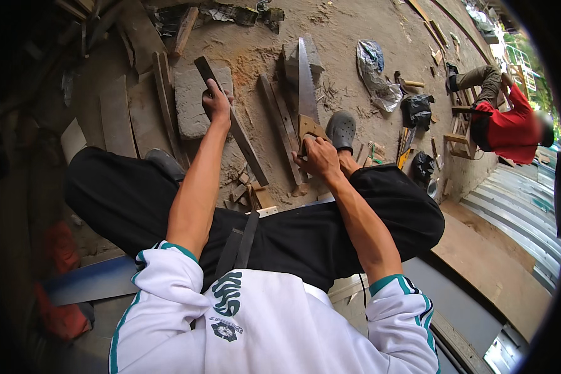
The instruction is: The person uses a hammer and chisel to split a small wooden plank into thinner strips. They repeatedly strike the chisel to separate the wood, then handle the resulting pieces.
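Note:
My left hand (217, 103) is closed round a long dark wooden strip (246, 146), which slants from above the hand down toward my lap. Behind the strip's upper part lies a pale square block (193, 103). My right hand (320, 157) grips a handsaw (306, 87) by its wooden handle, the toothed blade pointing away from me. Beneath the blade's far end is another grey block (304, 60). Between my hands, long dark wooden pieces (280, 128) lean toward the far block. The saw and the strip are apart.
Wood offcuts (250, 192) lie between my feet, with boards (115, 118) at the left. Right of my grey clog (341, 131) are a plastic bag (378, 78), a hammer (410, 83), a black bag (417, 111) and a yellow-handled saw (406, 146). Another person in red (511, 128) sits at the far right.

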A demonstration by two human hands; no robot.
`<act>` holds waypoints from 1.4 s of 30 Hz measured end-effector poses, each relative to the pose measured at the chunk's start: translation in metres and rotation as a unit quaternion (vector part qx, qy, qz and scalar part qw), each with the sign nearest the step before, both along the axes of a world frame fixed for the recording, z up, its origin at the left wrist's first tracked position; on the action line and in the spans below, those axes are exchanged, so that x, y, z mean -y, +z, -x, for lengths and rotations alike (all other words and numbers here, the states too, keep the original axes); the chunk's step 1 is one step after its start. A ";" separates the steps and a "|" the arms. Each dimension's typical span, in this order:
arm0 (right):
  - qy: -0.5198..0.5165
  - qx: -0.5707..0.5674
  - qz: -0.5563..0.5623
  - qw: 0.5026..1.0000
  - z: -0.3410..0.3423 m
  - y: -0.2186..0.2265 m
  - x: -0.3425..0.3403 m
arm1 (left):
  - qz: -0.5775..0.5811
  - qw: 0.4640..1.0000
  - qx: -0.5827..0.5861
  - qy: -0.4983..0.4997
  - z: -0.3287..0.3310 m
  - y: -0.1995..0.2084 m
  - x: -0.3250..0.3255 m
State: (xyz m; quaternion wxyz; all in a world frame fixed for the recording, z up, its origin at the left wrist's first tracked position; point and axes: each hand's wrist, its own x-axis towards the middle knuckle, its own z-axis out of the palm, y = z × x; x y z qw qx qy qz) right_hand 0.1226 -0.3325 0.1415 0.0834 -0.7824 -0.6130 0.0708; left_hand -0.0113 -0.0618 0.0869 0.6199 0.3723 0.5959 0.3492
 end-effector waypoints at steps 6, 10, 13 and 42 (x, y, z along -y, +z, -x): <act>0.070 -0.031 0.004 0.997 0.004 -0.025 -0.006 | 0.017 0.997 -0.066 -0.039 0.003 -0.009 0.005; 0.085 -0.013 0.027 0.996 0.003 -0.051 -0.010 | 0.067 0.993 -0.076 -0.065 0.008 -0.016 -0.002; 0.090 0.046 0.063 0.993 -0.008 -0.098 -0.006 | 0.034 0.990 -0.087 -0.106 0.010 -0.015 0.002; -0.356 -0.646 0.053 0.673 0.005 -0.128 -0.029 | -0.202 0.950 -0.200 -0.126 0.042 0.002 -0.004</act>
